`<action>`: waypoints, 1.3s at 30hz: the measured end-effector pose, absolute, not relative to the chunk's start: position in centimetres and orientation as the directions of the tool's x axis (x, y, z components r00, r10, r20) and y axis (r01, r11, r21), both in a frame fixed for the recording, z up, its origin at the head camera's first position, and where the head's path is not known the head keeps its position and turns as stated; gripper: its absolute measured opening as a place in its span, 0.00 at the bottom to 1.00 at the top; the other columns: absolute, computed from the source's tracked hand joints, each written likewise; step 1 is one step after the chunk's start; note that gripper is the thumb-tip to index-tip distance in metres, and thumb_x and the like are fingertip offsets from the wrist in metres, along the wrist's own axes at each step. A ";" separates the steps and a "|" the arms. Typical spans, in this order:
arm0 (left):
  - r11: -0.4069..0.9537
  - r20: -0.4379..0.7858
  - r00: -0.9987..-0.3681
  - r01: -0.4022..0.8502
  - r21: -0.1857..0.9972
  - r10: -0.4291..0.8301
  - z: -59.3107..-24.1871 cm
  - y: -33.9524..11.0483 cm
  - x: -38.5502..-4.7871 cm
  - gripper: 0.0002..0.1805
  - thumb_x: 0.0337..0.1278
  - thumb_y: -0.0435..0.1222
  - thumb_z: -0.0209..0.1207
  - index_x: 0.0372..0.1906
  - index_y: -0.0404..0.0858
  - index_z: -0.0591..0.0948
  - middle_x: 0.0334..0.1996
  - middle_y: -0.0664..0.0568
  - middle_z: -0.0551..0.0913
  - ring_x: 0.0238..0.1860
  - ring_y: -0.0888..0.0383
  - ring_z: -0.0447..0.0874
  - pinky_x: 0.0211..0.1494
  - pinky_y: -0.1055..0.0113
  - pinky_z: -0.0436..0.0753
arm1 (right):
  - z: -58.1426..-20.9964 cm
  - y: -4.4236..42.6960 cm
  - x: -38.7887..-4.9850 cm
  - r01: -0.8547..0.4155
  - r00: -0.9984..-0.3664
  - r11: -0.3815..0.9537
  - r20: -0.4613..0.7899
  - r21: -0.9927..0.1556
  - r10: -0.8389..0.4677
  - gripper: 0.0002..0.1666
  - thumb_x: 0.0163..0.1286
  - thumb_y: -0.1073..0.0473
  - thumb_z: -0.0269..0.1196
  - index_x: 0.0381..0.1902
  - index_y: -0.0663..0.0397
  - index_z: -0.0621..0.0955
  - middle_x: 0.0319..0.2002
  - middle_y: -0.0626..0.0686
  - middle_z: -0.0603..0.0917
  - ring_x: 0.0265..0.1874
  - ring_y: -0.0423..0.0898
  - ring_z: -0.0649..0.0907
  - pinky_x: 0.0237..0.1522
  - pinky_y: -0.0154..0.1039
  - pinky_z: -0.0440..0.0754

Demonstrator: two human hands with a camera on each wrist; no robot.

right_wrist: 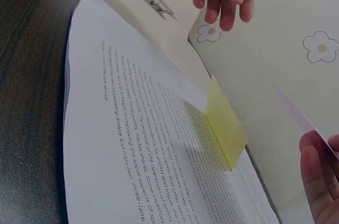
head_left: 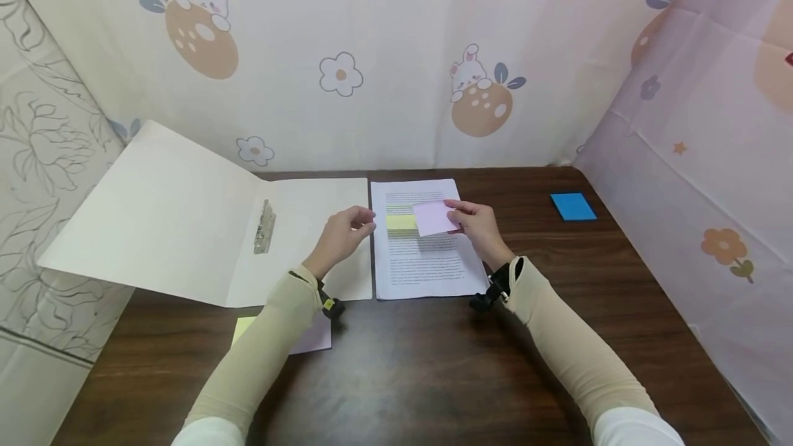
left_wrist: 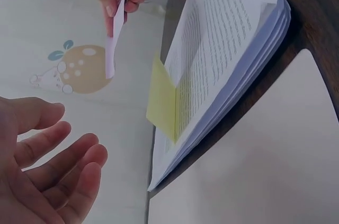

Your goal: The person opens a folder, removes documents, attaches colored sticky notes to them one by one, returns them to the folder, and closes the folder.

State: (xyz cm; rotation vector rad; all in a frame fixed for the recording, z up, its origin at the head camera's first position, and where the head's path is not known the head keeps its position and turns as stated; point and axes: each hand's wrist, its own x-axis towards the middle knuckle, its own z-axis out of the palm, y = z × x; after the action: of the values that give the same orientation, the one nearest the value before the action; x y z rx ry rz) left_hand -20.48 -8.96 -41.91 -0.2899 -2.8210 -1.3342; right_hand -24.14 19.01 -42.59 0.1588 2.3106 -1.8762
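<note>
We're counting one left hand (head_left: 343, 234), one right hand (head_left: 481, 231)! One lilac sticky note (head_left: 431, 217) is sitting in the grip; left of it, one yellow sticky note (head_left: 401, 222) is standing; beneath, one printed stack (head_left: 427, 274) is lying; rightward, one blue sticky pad (head_left: 573, 206); leftward, one lever-arch folder (head_left: 316, 198); lower left, one yellow slip (head_left: 243, 326), one lilac slip (head_left: 316, 336).

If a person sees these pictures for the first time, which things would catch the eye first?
Probably the pink note, held in the right grip above the printed pages, near a yellow note on them. Next may come the large white folder, open at the left, with its metal clip. The bright blue note also stands out, at the right of the dark table.
</note>
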 end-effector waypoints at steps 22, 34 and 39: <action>0.609 0.087 -0.977 0.189 0.770 0.194 -42.7 -6.4 -22.1 0.16 0.66 0.38 0.57 0.55 0.38 0.80 0.48 0.44 0.86 0.47 0.50 0.84 0.49 0.57 0.83 | -42.7 18.7 -24.2 0.154 -0.984 0.162 -0.166 -0.975 -0.060 0.21 0.71 0.58 0.60 0.61 0.56 0.79 0.65 0.55 0.74 0.49 0.51 0.79 0.42 0.34 0.84; 0.517 0.134 -0.962 0.243 0.820 0.240 -43.2 -4.9 -22.4 0.16 0.65 0.39 0.59 0.54 0.39 0.81 0.46 0.44 0.87 0.46 0.51 0.85 0.51 0.58 0.83 | -42.7 18.2 -24.1 0.139 -0.984 0.152 -0.153 -0.979 -0.090 0.21 0.72 0.59 0.59 0.61 0.57 0.79 0.68 0.53 0.72 0.50 0.51 0.79 0.39 0.32 0.85; 0.508 0.142 -0.967 0.234 0.829 0.212 -43.1 -4.4 -22.5 0.14 0.65 0.39 0.59 0.52 0.39 0.83 0.43 0.45 0.88 0.44 0.51 0.86 0.49 0.59 0.83 | -42.8 18.2 -24.2 0.137 -0.985 0.161 -0.152 -0.977 -0.084 0.22 0.71 0.58 0.60 0.61 0.56 0.78 0.68 0.53 0.73 0.50 0.52 0.79 0.39 0.32 0.85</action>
State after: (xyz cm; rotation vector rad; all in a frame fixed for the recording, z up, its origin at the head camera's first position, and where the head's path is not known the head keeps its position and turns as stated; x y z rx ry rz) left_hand -22.53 -4.38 -43.11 -0.4007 -2.7087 -1.4944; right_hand -24.18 18.17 -42.77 0.0524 2.2570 -1.9307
